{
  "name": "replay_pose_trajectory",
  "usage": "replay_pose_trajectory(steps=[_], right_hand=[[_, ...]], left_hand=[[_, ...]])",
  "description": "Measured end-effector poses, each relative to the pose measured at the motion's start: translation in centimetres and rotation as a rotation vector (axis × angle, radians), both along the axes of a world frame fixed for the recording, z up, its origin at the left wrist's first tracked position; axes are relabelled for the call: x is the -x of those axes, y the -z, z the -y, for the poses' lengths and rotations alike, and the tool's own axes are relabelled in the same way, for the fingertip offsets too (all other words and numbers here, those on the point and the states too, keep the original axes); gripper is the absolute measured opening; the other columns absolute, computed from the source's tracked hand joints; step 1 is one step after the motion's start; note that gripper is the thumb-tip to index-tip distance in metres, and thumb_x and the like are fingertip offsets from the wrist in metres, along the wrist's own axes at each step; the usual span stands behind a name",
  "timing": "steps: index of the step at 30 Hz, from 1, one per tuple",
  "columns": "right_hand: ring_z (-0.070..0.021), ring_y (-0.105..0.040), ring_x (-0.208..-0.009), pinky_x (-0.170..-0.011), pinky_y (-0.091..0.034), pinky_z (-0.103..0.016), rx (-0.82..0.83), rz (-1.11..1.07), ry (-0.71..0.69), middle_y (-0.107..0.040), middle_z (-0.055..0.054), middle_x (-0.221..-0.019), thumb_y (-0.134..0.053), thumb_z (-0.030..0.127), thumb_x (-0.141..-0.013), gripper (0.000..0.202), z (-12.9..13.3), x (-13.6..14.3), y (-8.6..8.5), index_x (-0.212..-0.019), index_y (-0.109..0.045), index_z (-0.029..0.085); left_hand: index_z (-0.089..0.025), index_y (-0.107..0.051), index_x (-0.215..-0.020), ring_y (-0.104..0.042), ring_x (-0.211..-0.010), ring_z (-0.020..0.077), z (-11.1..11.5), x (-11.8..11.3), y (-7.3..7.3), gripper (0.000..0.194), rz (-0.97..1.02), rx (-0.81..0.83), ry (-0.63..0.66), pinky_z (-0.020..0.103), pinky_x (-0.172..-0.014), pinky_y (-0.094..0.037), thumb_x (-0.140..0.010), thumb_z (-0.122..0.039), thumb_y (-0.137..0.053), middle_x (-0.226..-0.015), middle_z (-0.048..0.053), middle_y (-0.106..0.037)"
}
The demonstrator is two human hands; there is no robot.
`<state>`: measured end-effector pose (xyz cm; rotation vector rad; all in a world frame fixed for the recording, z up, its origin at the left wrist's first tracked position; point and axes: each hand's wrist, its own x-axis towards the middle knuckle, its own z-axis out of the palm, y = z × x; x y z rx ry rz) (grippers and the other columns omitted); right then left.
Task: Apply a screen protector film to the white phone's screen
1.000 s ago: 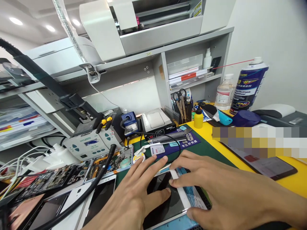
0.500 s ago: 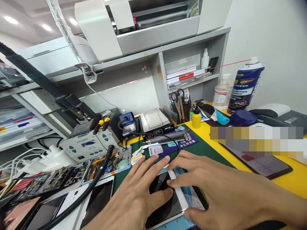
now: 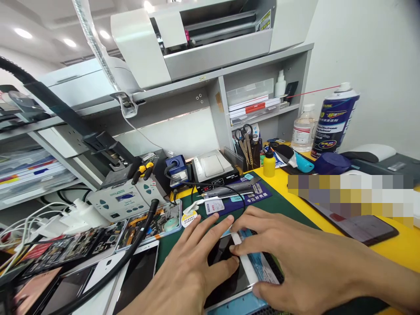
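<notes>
Head view: 2 hands on 1 white-framed phone [image 3: 229, 286].
The phone lies beneath both; the left hand [image 3: 183, 269] is open, fingers spread forward, thumb over the dark screen; the right hand [image 3: 288, 253] arches, fingertips at the phone's white end, its grip impossible to tell. Beyond the right knuckles, green mat [image 3: 292, 204] extends to yellow tabletop [image 3: 402, 247]; a handset [image 3: 141, 264] borders the left wrist.
</notes>
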<state>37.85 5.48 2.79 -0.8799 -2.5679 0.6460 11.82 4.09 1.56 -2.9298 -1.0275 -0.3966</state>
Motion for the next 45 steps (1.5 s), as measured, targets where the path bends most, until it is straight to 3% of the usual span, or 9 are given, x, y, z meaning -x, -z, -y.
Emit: replay_pose_trajectory(steps=[3,7,17,22,24,26,31,38,45], right_hand=[[-0.033,-0.062,-0.121,-0.123,-0.028,-0.048,-0.023,0.008,0.006,-0.064,-0.014,-0.133,-0.069,0.037,-0.078,0.048,0.0,0.0,-0.1,-0.122,-0.076,0.017],[-0.0344,-0.063,-0.119,-0.12,-0.032,-0.049,-0.038,0.022,0.006,-0.065,-0.014,-0.133,-0.068,0.038,-0.078,0.048,0.0,0.0,-0.1,-0.121,-0.077,0.018],[-0.032,-0.059,-0.127,-0.128,-0.016,-0.049,0.017,-0.008,-0.009,-0.065,-0.01,-0.13,-0.07,0.034,-0.077,0.047,0.1,-0.1,-0.1,-0.123,-0.075,0.021],[-0.0355,-0.052,-0.136,-0.126,-0.022,-0.051,0.072,0.017,-0.01,-0.061,-0.01,-0.139,-0.07,0.037,-0.079,0.052,0.0,-0.2,-0.5,-0.129,-0.073,0.022],[-0.0384,-0.051,-0.137,-0.125,-0.024,-0.053,0.075,0.034,-0.005,-0.06,-0.011,-0.141,-0.07,0.038,-0.079,0.055,-0.1,-0.2,-0.6,-0.131,-0.072,0.02],[-0.0402,-0.051,-0.137,-0.125,-0.024,-0.055,0.078,0.043,-0.004,-0.06,-0.012,-0.142,-0.07,0.039,-0.079,0.054,-0.1,-0.2,-0.6,-0.13,-0.073,0.019],[-0.0384,-0.049,-0.139,-0.125,-0.025,-0.054,0.077,0.038,-0.008,-0.06,-0.011,-0.139,-0.07,0.038,-0.079,0.054,-0.2,-0.3,-0.3,-0.13,-0.072,0.021],[-0.0356,-0.05,-0.138,-0.123,-0.026,-0.054,0.062,0.04,-0.011,-0.059,-0.012,-0.139,-0.069,0.037,-0.08,0.052,-0.1,-0.3,0.2,-0.13,-0.07,0.022],[-0.0396,-0.045,-0.141,-0.117,-0.036,-0.056,0.114,0.051,0.005,-0.054,-0.013,-0.147,-0.068,0.045,-0.085,0.057,0.0,-0.3,-0.4,-0.137,-0.065,0.024]], left_hand=[[-0.037,-0.068,-0.129,-0.039,-0.149,0.0342,0.5,-0.4,-0.7,0.038,-0.006,0.024,-0.006,0.057,-0.122,-0.035,-0.091,-0.036,-0.07,-0.164,-0.005,-0.038],[-0.038,-0.073,-0.119,-0.042,-0.148,0.0312,0.7,-1.1,-1.5,0.029,-0.021,0.029,-0.072,0.056,-0.123,-0.033,-0.096,-0.025,-0.062,-0.164,-0.006,-0.038],[-0.039,-0.074,-0.118,-0.041,-0.148,0.0315,0.4,-1.4,-0.2,0.026,-0.092,-0.015,-0.092,0.06,-0.12,-0.033,-0.098,-0.025,-0.063,-0.162,0.004,-0.042],[-0.035,-0.052,-0.149,-0.032,-0.151,0.0423,1.6,1.4,-1.1,0.066,-0.11,0.058,-0.012,0.064,-0.115,-0.038,-0.088,-0.051,-0.072,-0.168,0.009,-0.028],[-0.035,-0.042,-0.155,-0.036,-0.15,0.0403,2.5,3.1,-1.6,0.076,-0.085,0.086,-0.152,0.06,-0.114,-0.043,-0.087,-0.055,-0.071,-0.169,0.007,-0.028],[-0.037,-0.044,-0.152,-0.043,-0.147,0.0344,3.2,4.6,-1.8,0.068,0.0,0.064,-0.238,0.052,-0.116,-0.043,-0.09,-0.049,-0.067,-0.166,0.004,-0.034],[-0.033,-0.046,-0.147,-0.057,-0.135,0.0285,4.8,6.1,-2.0,0.068,0.088,0.053,-0.323,0.043,-0.114,-0.046,-0.085,-0.05,-0.068,-0.146,0.005,-0.059],[-0.033,-0.046,-0.147,-0.057,-0.136,0.0272,6.2,5.5,-2.0,0.074,0.034,0.006,-0.458,0.041,-0.115,-0.046,-0.077,-0.024,-0.067,-0.147,0.002,-0.06],[-0.037,-0.045,-0.15,-0.058,-0.135,0.0322,5.2,7.4,-0.3,0.087,0.006,0.024,-0.508,0.042,-0.11,-0.052,-0.069,-0.033,-0.077,-0.152,0.003,-0.055]])
